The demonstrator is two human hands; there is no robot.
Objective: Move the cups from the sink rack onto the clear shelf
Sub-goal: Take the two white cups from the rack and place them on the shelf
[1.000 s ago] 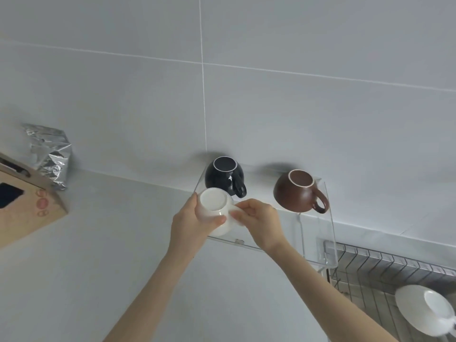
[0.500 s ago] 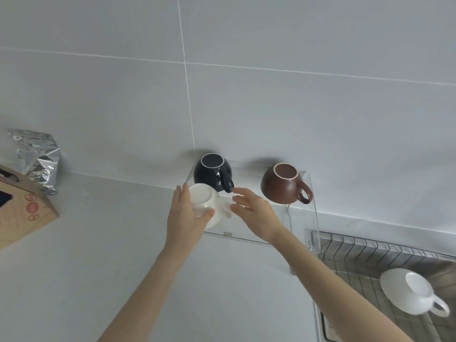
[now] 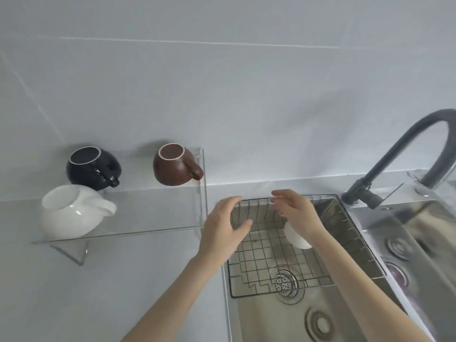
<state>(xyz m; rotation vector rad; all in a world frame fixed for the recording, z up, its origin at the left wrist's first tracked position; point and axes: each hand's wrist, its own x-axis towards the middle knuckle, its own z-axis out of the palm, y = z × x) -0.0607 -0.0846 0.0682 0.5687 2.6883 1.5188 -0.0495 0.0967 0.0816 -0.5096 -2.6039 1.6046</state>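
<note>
While both hands hover over wire sink rack (image 3: 283,245) | last glossy white ceramic cup (image 3: 297,236) lies under R hand (image 3: 299,213), grip unclear | L hand (image 3: 223,227) spread, empty | glazed: slick, brittle, take by body | 3 cups on clear acrylic shelf (image 3: 153,218)

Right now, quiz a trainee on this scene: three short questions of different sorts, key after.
1. How many cups stand on the clear shelf?
2. True or false: the brown cup stands upright.
3. Which hand is over the white cup in the sink rack: A left hand, B right hand?

Key: 1. Three: black cup, brown cup, white cup. 2. False; upside down. 3. B; the last white cup is partly hidden.
</note>
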